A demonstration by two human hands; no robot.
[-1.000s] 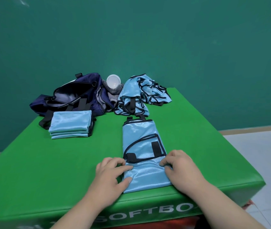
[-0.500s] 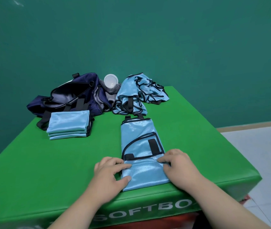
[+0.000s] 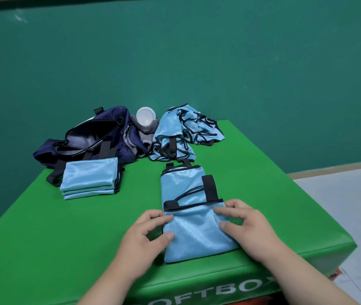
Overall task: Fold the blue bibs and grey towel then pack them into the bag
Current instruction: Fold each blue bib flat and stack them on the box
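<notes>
Both are pinching the bib (image 3: 195,236) by its side edges, L hand (image 3: 146,234) & R hand (image 3: 248,227), prob. mid-fold; slick fabric is threatening to slip, undoing the fold.

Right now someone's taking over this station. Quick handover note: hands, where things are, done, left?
Hands: Left hand and right hand each pinch a side edge of the half-folded bib, which lies at the near edge of the green mat.
Done: a stack of folded bibs lies in front of the open navy bag. No bib shows in the bag's opening.
Left: finish this fold. Fold the crumpled heap of bibs and the grey towel, which is bunched between bag and heap by a white cup. Then pack everything.
</notes>
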